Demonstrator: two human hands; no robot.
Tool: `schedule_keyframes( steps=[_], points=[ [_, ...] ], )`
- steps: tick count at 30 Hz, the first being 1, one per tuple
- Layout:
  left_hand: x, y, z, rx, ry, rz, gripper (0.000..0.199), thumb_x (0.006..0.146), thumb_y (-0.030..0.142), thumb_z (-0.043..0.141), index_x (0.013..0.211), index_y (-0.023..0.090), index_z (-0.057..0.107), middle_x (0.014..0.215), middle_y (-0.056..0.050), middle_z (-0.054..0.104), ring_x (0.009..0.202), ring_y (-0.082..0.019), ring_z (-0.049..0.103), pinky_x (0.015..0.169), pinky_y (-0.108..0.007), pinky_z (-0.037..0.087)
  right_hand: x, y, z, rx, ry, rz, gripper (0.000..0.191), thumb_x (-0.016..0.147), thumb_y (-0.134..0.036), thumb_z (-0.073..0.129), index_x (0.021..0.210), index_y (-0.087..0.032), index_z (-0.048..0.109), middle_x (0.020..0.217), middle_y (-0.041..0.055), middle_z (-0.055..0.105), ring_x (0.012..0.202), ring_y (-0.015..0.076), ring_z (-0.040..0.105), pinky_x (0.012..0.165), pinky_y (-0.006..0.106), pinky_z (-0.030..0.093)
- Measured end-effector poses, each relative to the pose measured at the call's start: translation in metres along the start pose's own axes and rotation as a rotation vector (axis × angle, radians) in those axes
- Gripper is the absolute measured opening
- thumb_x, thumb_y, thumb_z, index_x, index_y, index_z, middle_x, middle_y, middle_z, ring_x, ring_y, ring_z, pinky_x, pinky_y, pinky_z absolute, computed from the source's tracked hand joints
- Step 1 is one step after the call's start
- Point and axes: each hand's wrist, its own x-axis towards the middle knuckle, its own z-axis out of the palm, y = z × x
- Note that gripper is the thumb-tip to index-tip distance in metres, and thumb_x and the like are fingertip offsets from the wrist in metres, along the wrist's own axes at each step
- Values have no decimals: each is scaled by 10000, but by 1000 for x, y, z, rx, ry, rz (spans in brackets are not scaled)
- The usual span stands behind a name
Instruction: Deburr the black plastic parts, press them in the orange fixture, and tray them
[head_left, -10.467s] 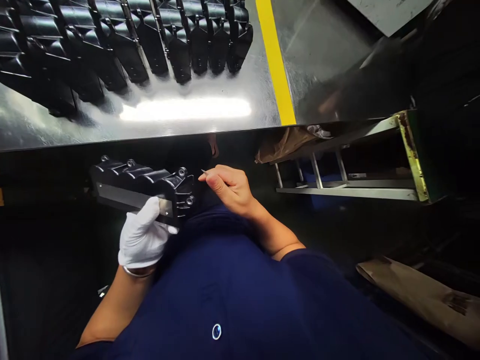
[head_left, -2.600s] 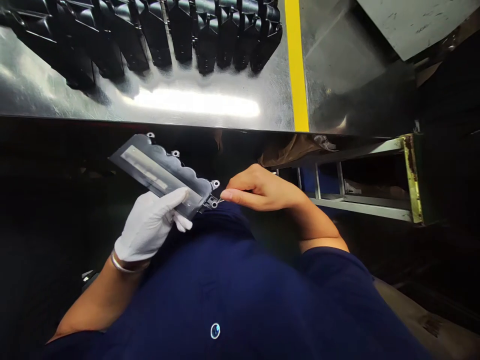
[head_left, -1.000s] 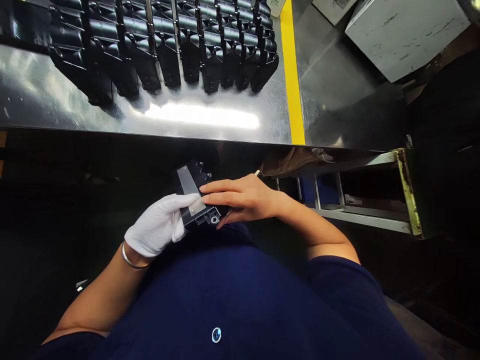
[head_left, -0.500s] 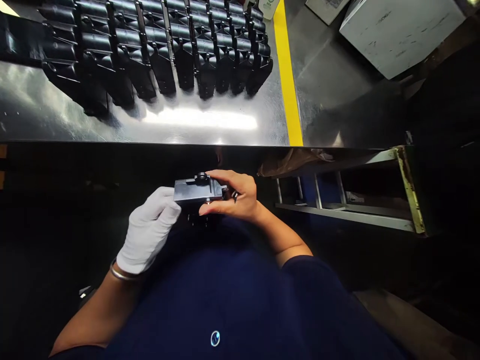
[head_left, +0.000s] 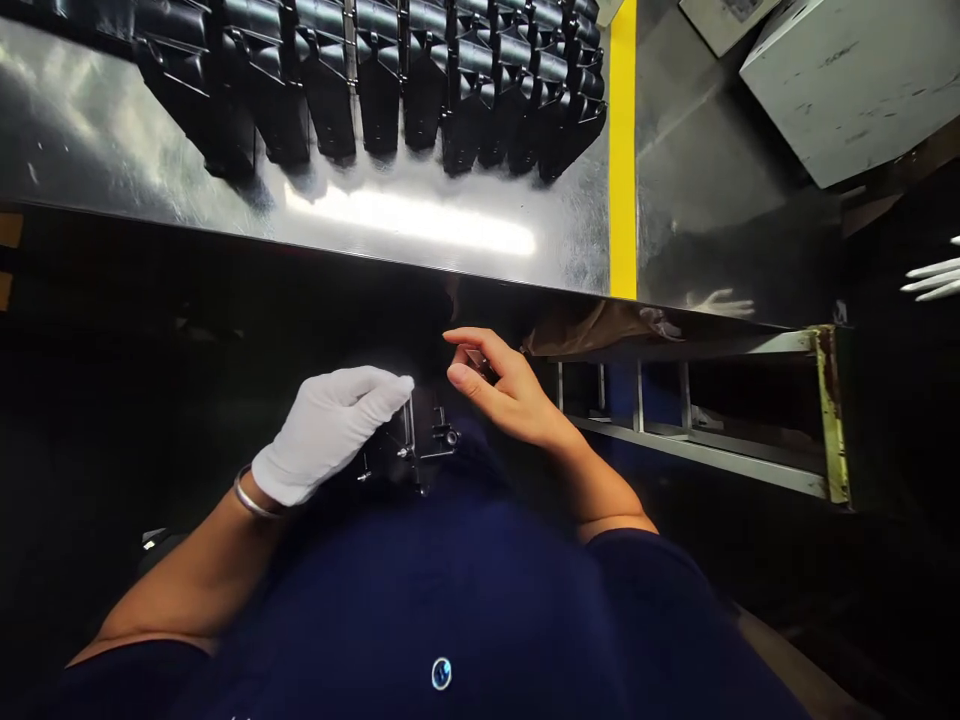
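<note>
My left hand (head_left: pixel 334 430), in a white glove, is in front of the bench edge. Its thumb and fingers pinch the top edge of a black plastic part (head_left: pixel 420 452), now seen edge-on with small knobs and pins showing. Most of that part blends into the dark background. To its right is my bare right hand (head_left: pixel 510 395), apart from the part. Thumb and forefinger are spread, while the other fingers curl round something small, dark and shiny that I cannot make out.
Rows of similar black plastic parts (head_left: pixel 379 110) stand on the metal bench (head_left: pixel 225 215). Yellow tape (head_left: pixel 622 150) crosses it, with a grey box (head_left: pixel 847 95) beyond. A metal frame (head_left: pixel 697 455) stands below right. Another person's white-gloved hand (head_left: pixel 934 280) shows at the right edge.
My right hand has let go of the black part and moved slightly right. My left hand has moved right and turned the part edge-on. The view has shifted, and another person's gloved hand appears.
</note>
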Motion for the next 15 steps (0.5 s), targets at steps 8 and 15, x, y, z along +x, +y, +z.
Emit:
schedule_keyframes(
  steps=[8, 15],
  points=[
    [0, 2, -2, 5, -82, -40, 306, 654, 477, 714, 561, 188, 675, 570, -33, 636, 527, -150, 550, 489, -226, 457, -8, 7, 10, 58, -269, 12, 364, 993, -372, 373, 1079, -131, 632, 744, 9, 641, 667, 97, 586, 681, 226, 477],
    [1, 0, -3, 117, -91, -36, 326, 694, 486, 651, 591, 178, 672, 596, -26, 645, 543, -148, 571, 497, -234, 476, -14, 1, 4, 62, -267, -18, 467, 1005, -426, 289, 1240, -194, 618, 1092, 60, 683, 987, 159, 625, 905, 323, 479]
  ],
)
